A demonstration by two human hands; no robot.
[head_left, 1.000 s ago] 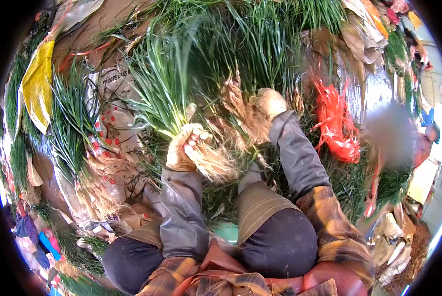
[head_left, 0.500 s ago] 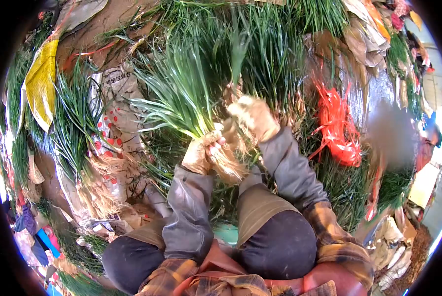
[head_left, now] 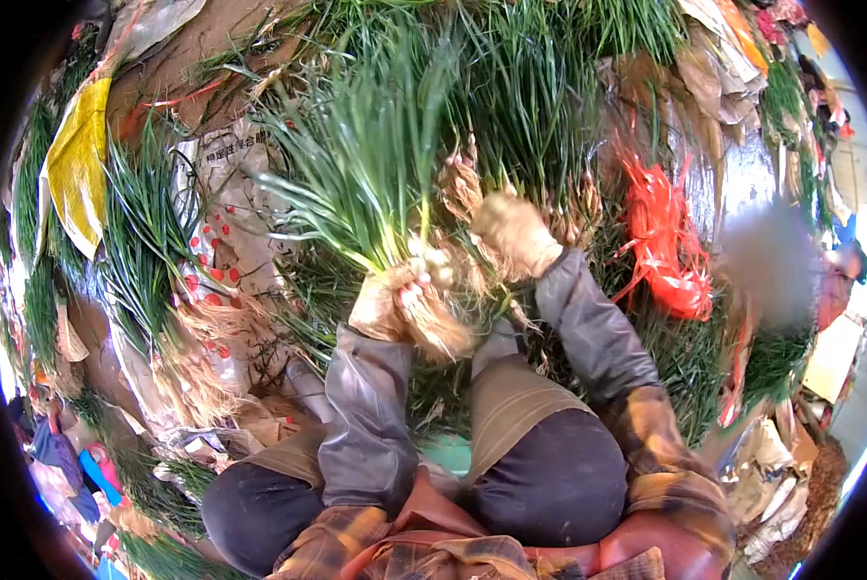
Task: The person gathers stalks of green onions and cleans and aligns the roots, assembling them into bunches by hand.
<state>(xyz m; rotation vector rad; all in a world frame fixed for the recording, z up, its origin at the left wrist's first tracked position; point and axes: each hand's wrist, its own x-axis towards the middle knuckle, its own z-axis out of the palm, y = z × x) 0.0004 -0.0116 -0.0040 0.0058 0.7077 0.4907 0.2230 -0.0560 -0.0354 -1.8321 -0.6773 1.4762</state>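
Note:
My gloved left hand [head_left: 380, 307] is closed round a bunch of spring onions [head_left: 375, 208]. Their green leaves fan up and away from me, and pale bulbs and stringy roots stick out by the fingers. My gloved right hand [head_left: 515, 232] is slightly blurred, at the root end of a large heap of spring onions [head_left: 535, 116]. It is just right of a small clump of brownish roots [head_left: 462, 186]. Its fingertips are turned down out of sight, so I cannot tell whether they grip anything.
A bundle of red plastic ties [head_left: 661, 242] lies right of my right hand. To the left are another bunch of spring onions [head_left: 143, 242], a printed white sack [head_left: 245, 193] and a yellow sack [head_left: 80, 164]. Loose leaves cover the ground around my knees.
My right hand has moved right and slightly down, away from the bunch and towards the heap. My left hand, still holding the bunch, has shifted slightly left.

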